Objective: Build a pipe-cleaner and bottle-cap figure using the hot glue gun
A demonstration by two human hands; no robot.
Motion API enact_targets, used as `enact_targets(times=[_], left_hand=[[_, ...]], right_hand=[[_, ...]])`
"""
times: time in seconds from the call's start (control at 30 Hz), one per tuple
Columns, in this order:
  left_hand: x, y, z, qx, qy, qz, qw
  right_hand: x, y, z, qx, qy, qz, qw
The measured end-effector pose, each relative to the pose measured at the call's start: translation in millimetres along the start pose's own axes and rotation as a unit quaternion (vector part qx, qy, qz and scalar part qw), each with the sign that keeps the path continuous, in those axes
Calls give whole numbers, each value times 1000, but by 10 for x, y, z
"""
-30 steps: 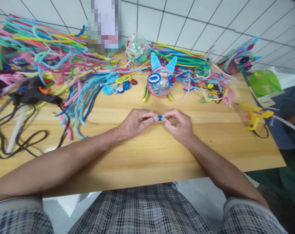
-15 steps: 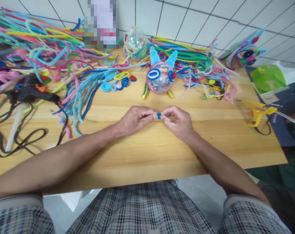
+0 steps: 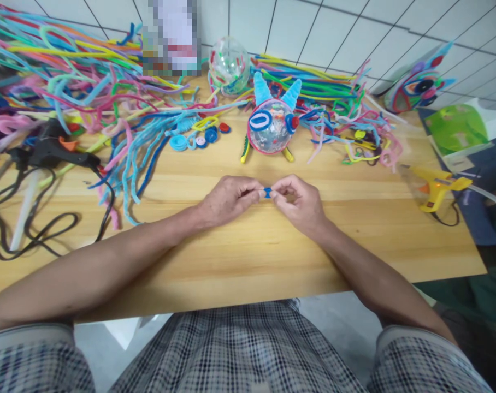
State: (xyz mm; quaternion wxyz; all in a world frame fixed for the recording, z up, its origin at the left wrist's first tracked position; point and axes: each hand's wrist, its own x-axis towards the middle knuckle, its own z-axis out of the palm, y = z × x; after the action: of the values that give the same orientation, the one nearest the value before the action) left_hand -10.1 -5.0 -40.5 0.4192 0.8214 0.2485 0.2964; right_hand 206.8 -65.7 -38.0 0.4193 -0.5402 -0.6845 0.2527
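Note:
Between my two hands is a small dark blue piece of pipe cleaner (image 3: 267, 192), bent or coiled; its exact shape is partly hidden by fingers. My left hand (image 3: 234, 201) pinches its left end with thumb and fingertips. Its right end is pinched by my right hand (image 3: 297, 203). Just beyond the hands stands a clear ball figure (image 3: 271, 134) with light blue pipe cleaner ears, a blue-rimmed oval eye and yellow feet. To its left lie several coiled pipe cleaner discs (image 3: 178, 143), in light blue, dark blue and red.
A black glue gun (image 3: 53, 150) with its cord lies at the left, and a yellow glue gun (image 3: 436, 186) at the right. Heaps of pipe cleaners (image 3: 80, 82) spread along the back. Behind the figure is another clear ball (image 3: 229, 64). A decorated mask-like piece (image 3: 418, 90) leans by the tiled wall.
Both hands keep their pinch on the blue pipe cleaner piece and have barely moved. The view has shifted slightly.

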Motion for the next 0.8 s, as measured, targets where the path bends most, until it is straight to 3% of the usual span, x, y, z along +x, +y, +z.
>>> enact_targets(times=[0.63, 0.8], left_hand=[[3, -12, 6, -9, 10, 26, 1000], [-6, -40, 22, 86, 57, 119, 988]], right_hand=[[-19, 23, -6, -27, 11, -52, 998], [-34, -3, -27, -69, 35, -121, 990]])
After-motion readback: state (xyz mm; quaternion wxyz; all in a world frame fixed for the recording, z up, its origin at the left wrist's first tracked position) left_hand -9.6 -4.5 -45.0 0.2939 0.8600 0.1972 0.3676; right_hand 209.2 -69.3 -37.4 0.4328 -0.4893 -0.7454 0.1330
